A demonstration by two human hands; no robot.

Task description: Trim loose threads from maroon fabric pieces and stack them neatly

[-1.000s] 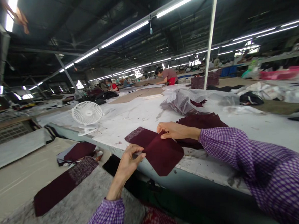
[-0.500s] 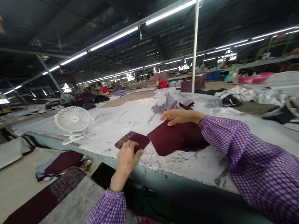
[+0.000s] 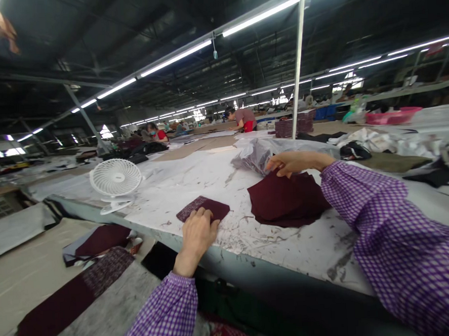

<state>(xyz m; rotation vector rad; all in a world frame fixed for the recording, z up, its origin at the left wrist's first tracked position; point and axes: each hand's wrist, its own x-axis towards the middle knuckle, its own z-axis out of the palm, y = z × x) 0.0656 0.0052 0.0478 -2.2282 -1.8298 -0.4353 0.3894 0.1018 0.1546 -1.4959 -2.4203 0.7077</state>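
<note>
On the white table (image 3: 165, 192), a small maroon fabric piece (image 3: 220, 209) with a speckled, patterned end lies flat. My left hand (image 3: 198, 235) rests on its near edge, fingers lying on the cloth and thumb apart. To the right is a larger maroon fabric piece (image 3: 287, 199), apparently on top of others, as several edges show beneath. My right hand (image 3: 298, 162) has the far edge of this cloth between thumb and fingers. Part of the cloth's right side is behind my sleeve.
A white fan (image 3: 115, 178) stands at the table's left edge. Clear plastic (image 3: 252, 156) lies behind my right hand. Below left, a long maroon piece (image 3: 58, 312) with a speckled end lies on a grey surface. A pole (image 3: 299, 67) rises behind; a co-worker (image 3: 244, 118) bends over farther back.
My right hand has moved right and slightly away from me with the maroon cloth, leaving a gap from the small piece. My left hand has settled onto the small piece.
</note>
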